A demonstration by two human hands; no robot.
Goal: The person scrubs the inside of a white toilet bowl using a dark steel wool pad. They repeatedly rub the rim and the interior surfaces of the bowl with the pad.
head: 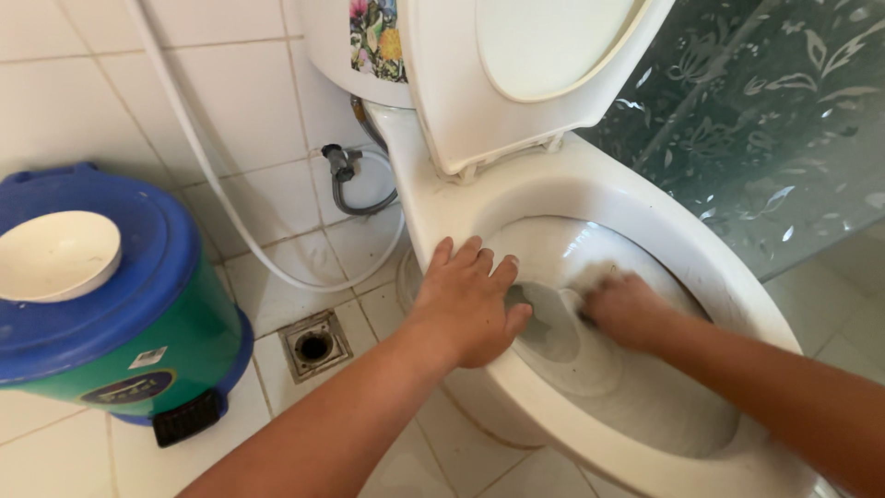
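Hidden or unclear: the right hand (627, 309) is blurred inside the toilet bowl (645, 406), fingers curled down against the inner wall; a pale smear just above the knuckles may be a cloth or sponge, but what it grips, if anything, cannot be told. The cistern (332, 46) and raised seat and lid (516, 65) are cut off by the top edge; the bowl's near rim runs out at the bottom edge.

Left hand (470, 300): open, fingers spread, palm flat on the bowl's left rim, thumb hanging over the inner edge.

Edges and room: bowl stands close to the white tiled wall (92, 83) on its left and a patterned green glass panel (765, 120) on its right. Between bowl and a green pedal bin with blue lid (111, 295) lies a strip of tiled floor with a square floor drain (314, 345). A white hose (212, 175) loops down the wall behind; a grey supply hose (355, 189) sits by the cistern base.

Axis: the bowl's long axis runs from the hinge at upper left towards lower right, front pointing at the viewer's right.
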